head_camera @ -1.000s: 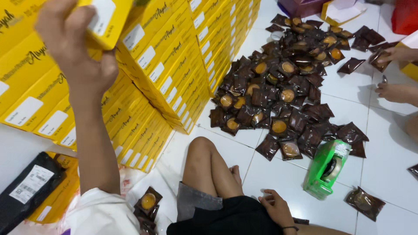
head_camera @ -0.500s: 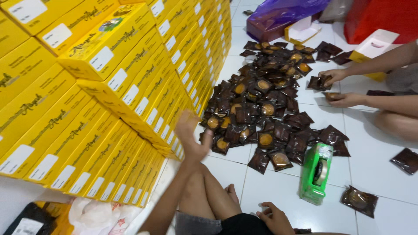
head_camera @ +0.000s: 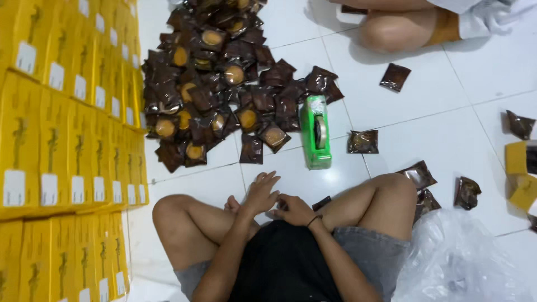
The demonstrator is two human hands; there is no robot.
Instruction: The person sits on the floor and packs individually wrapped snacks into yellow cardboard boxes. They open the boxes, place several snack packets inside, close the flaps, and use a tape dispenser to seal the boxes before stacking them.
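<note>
- The person is sitting cross-legged on the white tiled floor point(head_camera: 436, 95), both hands resting low between the knees.
- The left hand point(head_camera: 262, 194) is lying over the crossed ankles, its fingers point(head_camera: 269, 180) spread loosely and holding nothing.
- The right hand point(head_camera: 295, 210) is lying just beside the left one, touching it; its fingers are curled loosely, and I cannot tell whether they are gripping anything. A dark band is circling that wrist.
- A small dark packet point(head_camera: 321, 203) is lying on the floor just beside the right hand.
- A green tape dispenser point(head_camera: 315, 132) is standing on the floor ahead of the hands, near them but apart.
- A large pile of dark brown packets point(head_camera: 215, 84), many showing round golden cakes, is spreading beyond the dispenser toward the far edge of the floor.
- Loose packets are lying scattered to the right, one point(head_camera: 363, 141) just beside the dispenser.
- Stacks of yellow boxes point(head_camera: 67, 140) are filling the floor's left edge.
- A clear plastic bag point(head_camera: 464, 257) is lying by the right knee.
- Another person's bent knee point(head_camera: 391, 31) is showing at the far edge.
</note>
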